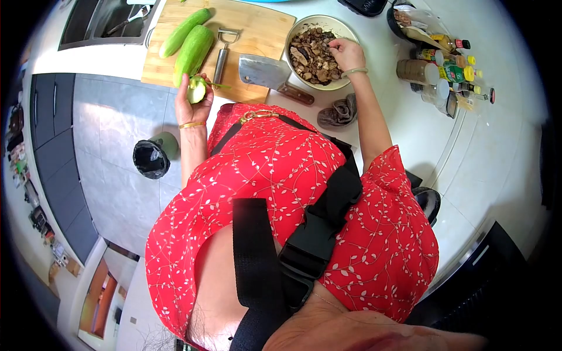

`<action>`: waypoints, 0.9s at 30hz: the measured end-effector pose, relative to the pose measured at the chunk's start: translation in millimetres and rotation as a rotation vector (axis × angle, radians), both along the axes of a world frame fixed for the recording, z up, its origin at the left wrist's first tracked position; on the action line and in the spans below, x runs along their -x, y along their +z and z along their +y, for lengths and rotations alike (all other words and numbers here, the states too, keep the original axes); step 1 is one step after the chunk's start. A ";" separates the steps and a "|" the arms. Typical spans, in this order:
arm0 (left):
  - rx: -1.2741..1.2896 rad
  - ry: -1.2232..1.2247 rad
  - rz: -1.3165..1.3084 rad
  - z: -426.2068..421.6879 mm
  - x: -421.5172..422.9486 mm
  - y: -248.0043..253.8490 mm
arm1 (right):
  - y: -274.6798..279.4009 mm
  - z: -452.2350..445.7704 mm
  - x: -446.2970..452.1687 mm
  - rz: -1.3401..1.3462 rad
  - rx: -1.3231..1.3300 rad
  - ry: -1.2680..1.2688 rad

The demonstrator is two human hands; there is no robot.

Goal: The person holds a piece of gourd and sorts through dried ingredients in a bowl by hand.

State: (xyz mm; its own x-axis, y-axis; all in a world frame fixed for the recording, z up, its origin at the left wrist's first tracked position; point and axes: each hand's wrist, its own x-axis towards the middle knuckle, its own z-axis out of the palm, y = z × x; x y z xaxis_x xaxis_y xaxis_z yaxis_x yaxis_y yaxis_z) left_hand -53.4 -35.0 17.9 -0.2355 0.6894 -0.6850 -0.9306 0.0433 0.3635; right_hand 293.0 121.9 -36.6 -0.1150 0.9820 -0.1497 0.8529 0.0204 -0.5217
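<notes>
Cut cucumber ends, pale on the cut face and green on the skin, rest in my left hand, its fingers curled around them at the board's near edge. My right hand reaches over a cream bowl of brown chopped pieces that look like mushroom. Its fingertips are pinched together at the pieces; what they hold, if anything, is hidden. Two peeled cucumbers lie on the wooden cutting board. Beside them are a metal peeler and a cleaver with a wooden handle.
A dark crumpled bag sits below the bowl. Bottles and jars crowd the counter at the right. The sink is at the upper left. On the floor stands a bin lined with a black bag.
</notes>
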 end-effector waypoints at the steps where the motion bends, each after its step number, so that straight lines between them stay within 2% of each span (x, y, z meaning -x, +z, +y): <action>1: -0.002 -0.001 -0.006 -0.1 0.2 -0.2 | -4.4 1.2 0.1 -0.020 -0.021 0.030; 5: -0.036 -0.009 -0.029 -2.7 3.8 -5.0 | -4.8 1.1 2.5 -0.059 -0.033 0.038; 11: -0.033 -0.001 -0.037 -3.8 5.2 -6.3 | -9.8 2.9 -0.8 0.147 -0.042 -0.045; 14: -0.029 -0.003 -0.021 -3.3 4.6 -6.5 | -4.3 5.4 -2.6 0.082 0.097 -0.104; 16: -0.028 -0.002 -0.011 -3.0 4.5 -6.4 | -5.0 4.5 -4.1 0.165 0.102 -0.134; 20: -0.028 -0.001 -0.016 -2.4 4.0 -5.1 | -5.7 3.0 -3.6 0.461 0.033 -0.161; 22: -0.028 -0.006 -0.012 -3.0 4.7 -5.5 | 10.5 5.3 -4.4 0.852 0.267 -0.240; 24: -0.023 -0.019 0.003 -3.0 4.8 -5.7 | 12.5 3.6 -1.1 0.743 0.269 -0.148; 26: -0.008 -0.021 0.011 -2.0 2.0 -2.3 | 0.7 -3.6 7.7 0.131 0.032 0.094; 27: -0.005 -0.014 0.015 0.0 1.2 -1.1 | 7.0 -9.0 9.4 -0.049 0.058 0.065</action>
State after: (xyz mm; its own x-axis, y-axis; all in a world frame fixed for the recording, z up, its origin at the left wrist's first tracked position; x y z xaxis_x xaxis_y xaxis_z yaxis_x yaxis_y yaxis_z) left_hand -54.6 -35.0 16.8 -0.2359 0.6959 -0.6782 -0.9244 0.0545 0.3775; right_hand 283.6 112.9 -29.6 -0.1689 0.9624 -0.2128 0.8752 0.0472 -0.4814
